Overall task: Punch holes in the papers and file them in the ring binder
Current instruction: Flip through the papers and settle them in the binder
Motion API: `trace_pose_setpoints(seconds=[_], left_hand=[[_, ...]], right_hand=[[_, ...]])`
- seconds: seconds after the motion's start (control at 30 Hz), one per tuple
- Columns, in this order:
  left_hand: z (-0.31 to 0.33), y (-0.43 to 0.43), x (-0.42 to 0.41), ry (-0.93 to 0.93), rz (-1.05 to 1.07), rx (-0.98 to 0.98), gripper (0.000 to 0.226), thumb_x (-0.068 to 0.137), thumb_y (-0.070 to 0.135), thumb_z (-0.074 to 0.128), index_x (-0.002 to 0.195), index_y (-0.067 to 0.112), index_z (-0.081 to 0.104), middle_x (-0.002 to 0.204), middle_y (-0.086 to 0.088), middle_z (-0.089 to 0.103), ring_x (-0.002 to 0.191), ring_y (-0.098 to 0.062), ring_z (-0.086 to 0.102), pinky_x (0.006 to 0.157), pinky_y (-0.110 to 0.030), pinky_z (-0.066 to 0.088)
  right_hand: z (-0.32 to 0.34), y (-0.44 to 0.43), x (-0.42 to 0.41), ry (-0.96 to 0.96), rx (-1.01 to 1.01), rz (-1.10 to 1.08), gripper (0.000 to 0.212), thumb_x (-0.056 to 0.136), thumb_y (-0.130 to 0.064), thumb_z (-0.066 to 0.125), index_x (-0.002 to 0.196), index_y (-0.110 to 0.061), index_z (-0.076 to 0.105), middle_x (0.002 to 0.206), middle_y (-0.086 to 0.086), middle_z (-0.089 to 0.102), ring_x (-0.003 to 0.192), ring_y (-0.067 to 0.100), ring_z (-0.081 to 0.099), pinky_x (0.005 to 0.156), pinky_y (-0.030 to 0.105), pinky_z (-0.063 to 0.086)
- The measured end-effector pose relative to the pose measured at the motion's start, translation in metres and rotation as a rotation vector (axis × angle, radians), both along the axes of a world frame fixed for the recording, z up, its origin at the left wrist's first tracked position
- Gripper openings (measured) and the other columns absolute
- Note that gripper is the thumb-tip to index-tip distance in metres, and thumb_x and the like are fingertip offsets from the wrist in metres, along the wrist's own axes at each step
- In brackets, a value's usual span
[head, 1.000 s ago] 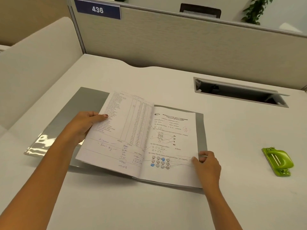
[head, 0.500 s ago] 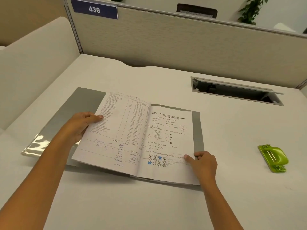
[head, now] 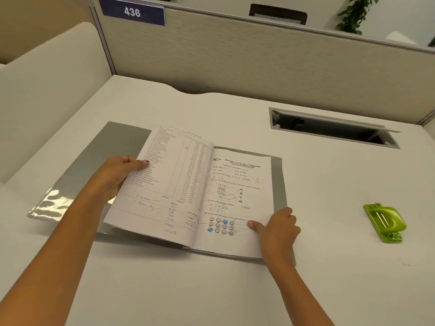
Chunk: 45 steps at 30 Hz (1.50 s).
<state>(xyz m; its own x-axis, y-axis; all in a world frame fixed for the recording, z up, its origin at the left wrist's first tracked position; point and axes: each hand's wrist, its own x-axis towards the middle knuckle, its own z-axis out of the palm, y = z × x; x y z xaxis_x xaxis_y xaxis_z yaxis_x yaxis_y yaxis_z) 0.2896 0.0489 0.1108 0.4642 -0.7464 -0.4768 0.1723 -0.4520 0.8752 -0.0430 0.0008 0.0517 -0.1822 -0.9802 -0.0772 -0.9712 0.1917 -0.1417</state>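
A grey ring binder [head: 113,147] lies open on the white desk, its clear left flap spread out. Two printed papers rest in it. The left paper [head: 174,175], a table with handwritten sums, is lifted off the binder, and my left hand [head: 117,175] grips its left edge with the thumb on top. The right paper [head: 242,184], a maths worksheet, lies flat, with my right hand [head: 277,229] pressing its lower right corner. A green hole punch [head: 386,223] sits on the desk to the right, apart from both hands. The binder rings are hidden under the papers.
A cable slot with a raised lid [head: 334,128] opens in the desk at the back right. A beige partition [head: 259,60] with a blue "436" sign [head: 131,11] closes the back. A low cream panel [head: 47,90] borders the left side.
My right hand has slid slightly inward onto the worksheet's lower corner. The left hand keeps hold of the raised left paper. The view has shifted slightly.
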Motion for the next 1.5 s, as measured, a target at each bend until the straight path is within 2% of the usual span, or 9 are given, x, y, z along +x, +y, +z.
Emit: trace_pose_setpoints(seconds=[0.33,0.47,0.63,0.77,0.87,1.03,1.23,1.37,1.5], left_hand=[[-0.001,-0.004,-0.007,-0.04,0.008,0.002,0.014,0.084,0.015,0.071,0.083,0.007,0.059,0.084,-0.013,0.071,0.052,-0.017,0.069,0.046,-0.027,0.055],[-0.002,-0.005,-0.01,-0.078,0.015,-0.008,0.014,0.084,0.015,0.071,0.082,0.008,0.059,0.083,-0.013,0.072,0.053,-0.018,0.069,0.051,-0.029,0.056],[0.003,-0.006,-0.018,-0.142,0.004,-0.042,0.014,0.084,0.01,0.07,0.096,0.013,0.063,0.087,-0.013,0.074,0.061,-0.022,0.07,0.068,-0.037,0.058],[0.012,-0.003,-0.027,-0.161,-0.032,-0.11,0.038,0.086,0.003,0.066,0.114,0.026,0.054,0.087,-0.011,0.072,0.06,-0.023,0.068,0.058,-0.035,0.056],[0.02,-0.002,-0.033,-0.245,-0.111,-0.149,0.033,0.087,0.001,0.062,0.114,0.022,0.062,0.1,-0.011,0.07,0.077,-0.025,0.068,0.073,-0.042,0.057],[0.037,-0.005,-0.049,-0.347,-0.158,-0.127,0.018,0.09,0.031,0.062,0.103,0.025,0.073,0.108,0.005,0.07,0.098,-0.022,0.065,0.086,-0.044,0.052],[0.056,-0.012,-0.063,-0.366,-0.111,-0.01,0.055,0.077,0.072,0.054,0.082,0.02,0.069,0.092,-0.001,0.067,0.086,-0.023,0.063,0.076,-0.035,0.051],[0.047,-0.01,-0.059,-0.591,-0.111,0.06,0.052,0.079,0.055,0.067,0.1,0.008,0.069,0.102,-0.003,0.067,0.095,-0.024,0.062,0.085,-0.039,0.049],[0.032,-0.001,-0.043,-0.558,-0.085,0.023,0.027,0.082,0.038,0.071,0.091,0.012,0.075,0.085,-0.008,0.074,0.079,-0.027,0.069,0.07,-0.034,0.053]], right_hand=[[0.006,-0.016,-0.005,-0.238,0.165,-0.063,0.072,0.069,-0.041,0.082,0.115,0.001,0.045,0.111,0.013,0.062,0.105,0.033,0.06,0.086,0.034,0.042],[0.002,-0.017,-0.014,-0.368,0.154,0.003,0.047,0.075,-0.037,0.077,0.107,-0.007,0.06,0.109,0.009,0.066,0.102,0.031,0.06,0.08,0.033,0.044],[0.019,-0.009,-0.028,-0.862,0.133,-0.062,0.012,0.083,-0.028,0.068,0.088,-0.016,0.068,0.09,0.0,0.071,0.086,0.022,0.066,0.066,0.029,0.05],[0.056,-0.009,-0.018,-1.108,0.169,-0.022,0.018,0.08,-0.03,0.073,0.094,-0.018,0.071,0.089,-0.001,0.075,0.084,0.023,0.071,0.079,0.042,0.058],[0.09,-0.008,0.005,-1.243,0.168,0.118,0.016,0.081,-0.024,0.074,0.094,-0.014,0.072,0.088,0.002,0.076,0.079,0.023,0.073,0.074,0.039,0.06],[0.115,0.0,0.067,-1.164,0.113,0.361,0.005,0.08,-0.02,0.073,0.083,-0.024,0.071,0.087,-0.004,0.074,0.079,0.015,0.071,0.072,0.032,0.059],[0.108,0.025,0.122,-0.933,0.074,0.662,0.025,0.094,-0.022,0.054,0.112,-0.012,0.067,0.104,0.002,0.07,0.082,0.009,0.061,0.067,0.005,0.044],[0.098,0.045,0.131,-0.934,0.169,0.778,0.039,0.099,-0.034,0.045,0.132,-0.015,0.054,0.126,0.0,0.061,0.109,0.013,0.059,0.095,0.023,0.047],[0.071,0.043,0.118,-0.981,0.074,0.679,0.037,0.101,-0.035,0.038,0.131,-0.019,0.053,0.131,-0.007,0.057,0.117,0.006,0.051,0.102,0.023,0.041]])
